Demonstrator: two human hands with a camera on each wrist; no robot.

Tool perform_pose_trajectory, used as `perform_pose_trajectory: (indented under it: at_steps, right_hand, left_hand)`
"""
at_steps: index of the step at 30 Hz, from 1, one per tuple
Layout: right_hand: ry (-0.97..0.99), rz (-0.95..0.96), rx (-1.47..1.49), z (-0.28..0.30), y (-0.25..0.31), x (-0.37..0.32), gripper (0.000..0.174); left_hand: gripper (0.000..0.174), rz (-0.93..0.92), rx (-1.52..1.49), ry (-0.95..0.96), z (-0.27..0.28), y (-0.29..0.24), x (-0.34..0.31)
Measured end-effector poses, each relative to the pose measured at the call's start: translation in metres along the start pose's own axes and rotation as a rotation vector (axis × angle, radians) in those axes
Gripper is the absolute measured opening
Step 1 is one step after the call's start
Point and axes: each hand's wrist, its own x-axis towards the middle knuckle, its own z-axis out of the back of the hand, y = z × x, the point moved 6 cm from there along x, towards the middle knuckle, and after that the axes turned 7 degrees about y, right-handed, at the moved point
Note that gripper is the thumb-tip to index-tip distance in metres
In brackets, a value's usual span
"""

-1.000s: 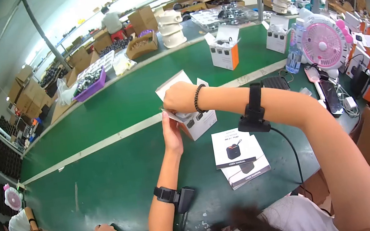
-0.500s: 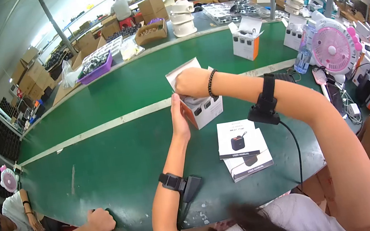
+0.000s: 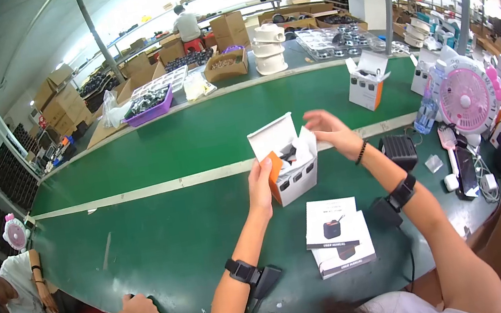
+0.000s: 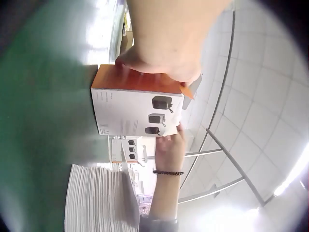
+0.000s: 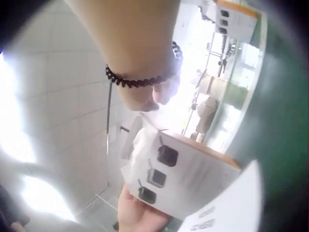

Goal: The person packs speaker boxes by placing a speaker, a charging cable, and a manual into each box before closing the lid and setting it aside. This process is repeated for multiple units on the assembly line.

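Note:
An upright white and orange cardboard box (image 3: 298,182) with pictures of small speakers stands with its lid raised in the head view. White wrapping (image 3: 303,150) and a dark item show in its mouth. My left hand (image 3: 260,188) grips the box's orange side, thumb up by the orange flap (image 3: 274,164); the left wrist view shows its fingers along that side. My right hand (image 3: 334,134) is at the box's opposite top edge with fingers extended, its thumb close to the white side flap. Two user manuals (image 3: 332,223) lie overlapped in front of the box.
A black speaker-like block (image 3: 399,151) sits right of my right hand. Farther right are a pink fan (image 3: 465,100), a water bottle (image 3: 430,107), a phone (image 3: 466,179) and cables. Another open box (image 3: 365,91) stands at the back. Another person's fist (image 3: 141,311) rests at the table's left front edge.
My right hand has come up out of the box's mouth and moved right to its side flap. The wrapping inside now shows. My left hand stays on the box.

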Motion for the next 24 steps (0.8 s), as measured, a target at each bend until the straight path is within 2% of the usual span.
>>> perform_pose_trajectory:
  at_steps: [1, 2, 4, 6, 7, 8, 10, 12, 13, 14, 15, 17, 18, 19, 20, 22, 24]
  right_hand:
    - [0.121, -0.25, 0.497, -0.021, -0.014, -0.006, 0.045]
    - [0.145, -0.251, 0.504, -0.029, -0.029, 0.001, 0.047]
    - [0.185, -0.304, 0.406, -0.056, -0.023, -0.001, 0.044]
    - [0.192, -0.299, 0.342, -0.054, -0.025, 0.002, 0.043]
    - [0.181, -0.285, 0.275, -0.051, -0.026, 0.004, 0.042]
    - [0.287, -0.145, 0.211, -0.052, -0.019, 0.006, 0.032]
    - [0.344, 0.103, 0.209, -0.043, -0.026, 0.006, 0.024]
    - [0.357, 0.084, 0.143, -0.045, -0.01, 0.0, 0.025]
    - [0.364, 0.117, 0.083, -0.041, -0.014, 0.0, 0.031]
    - [0.448, 0.184, 0.109, -0.04, -0.007, 0.0, 0.035]
    - [0.506, 0.292, -0.054, -0.044, 0.012, -0.002, 0.042]
    - [0.511, 0.272, -0.062, -0.044, 0.029, -0.007, 0.056]
    - [0.519, 0.269, -0.07, -0.046, 0.038, -0.01, 0.054]
    - [0.557, 0.266, -0.165, -0.042, 0.034, -0.007, 0.045]
    - [0.597, 0.275, -0.149, -0.052, 0.03, -0.009, 0.045]
    - [0.433, 0.286, -0.358, -0.046, 0.026, -0.01, 0.034]
    - [0.432, 0.351, -0.336, -0.046, 0.022, -0.014, 0.029]
  left_hand:
    - [0.039, -0.004, -0.007, -0.012, -0.004, 0.002, 0.001]
    - [0.039, -0.005, -0.011, -0.022, -0.004, 0.002, -0.001]
    - [0.037, -0.002, -0.045, -0.05, -0.005, 0.003, -0.001]
    - [0.035, -0.015, -0.108, -0.032, -0.008, 0.002, -0.001]
    - [0.031, -0.074, -0.113, -0.048, -0.009, 0.0, 0.0]
    - [0.025, -0.222, 0.012, -0.02, -0.009, -0.009, 0.002]
    - [0.021, -0.45, 0.277, 0.038, -0.015, -0.022, -0.001]
    - [0.026, -0.434, 0.333, 0.073, -0.011, -0.02, 0.002]
    - [0.024, -0.459, 0.39, 0.124, -0.011, -0.026, 0.0]
    - [0.025, -0.564, 0.479, 0.166, -0.011, -0.033, -0.002]
    - [0.03, -0.589, 0.698, 0.149, -0.01, -0.038, -0.007]
    - [0.035, -0.611, 0.855, 0.173, -0.013, -0.046, -0.015]
    - [0.037, -0.628, 0.923, 0.202, -0.014, -0.047, -0.02]
    - [0.04, -0.577, 1.033, 0.163, -0.019, -0.056, -0.032]
    - [0.043, -0.52, 1.124, 0.138, -0.03, -0.061, -0.039]
    - [0.045, -0.501, 1.23, 0.117, -0.033, -0.059, -0.041]
    - [0.045, -0.496, 1.191, 0.153, -0.031, -0.05, -0.034]
